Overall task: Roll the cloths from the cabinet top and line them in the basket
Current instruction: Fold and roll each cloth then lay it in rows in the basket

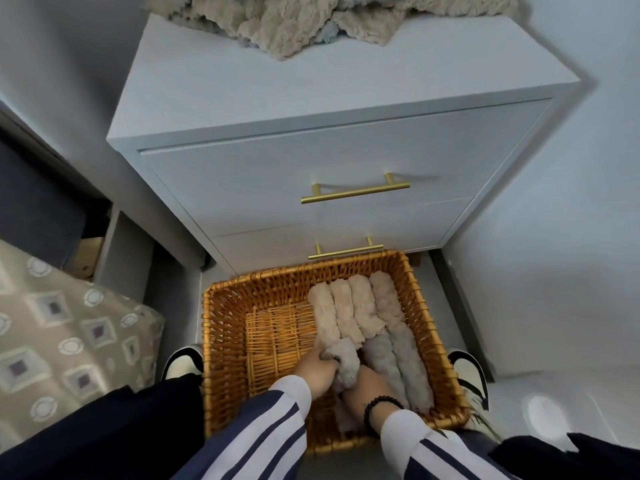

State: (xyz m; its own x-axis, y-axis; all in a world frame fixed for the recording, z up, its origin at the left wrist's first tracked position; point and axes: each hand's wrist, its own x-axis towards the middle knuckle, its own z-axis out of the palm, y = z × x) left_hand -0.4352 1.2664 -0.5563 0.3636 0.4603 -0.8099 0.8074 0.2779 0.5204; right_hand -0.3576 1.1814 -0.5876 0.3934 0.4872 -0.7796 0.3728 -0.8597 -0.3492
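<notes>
A wicker basket (221,341) stands on the floor in front of a white cabinet (242,84). Inside it, several rolled cloths lie side by side: beige rolls (349,306) at the far right part and grey rolls (405,358) nearer me. My left hand (317,370) and my right hand (369,384) both grip one grey rolled cloth (346,365) inside the basket, just left of the grey rolls. A heap of unrolled beige and bluish cloths (294,26) lies at the back of the cabinet top.
The cabinet has two drawers with gold handles (355,192). A patterned cushion (69,337) sits at the left, my shoes (183,362) flank the basket, and a grey wall runs along the right. The basket's left half shows bare wicker bottom (273,337).
</notes>
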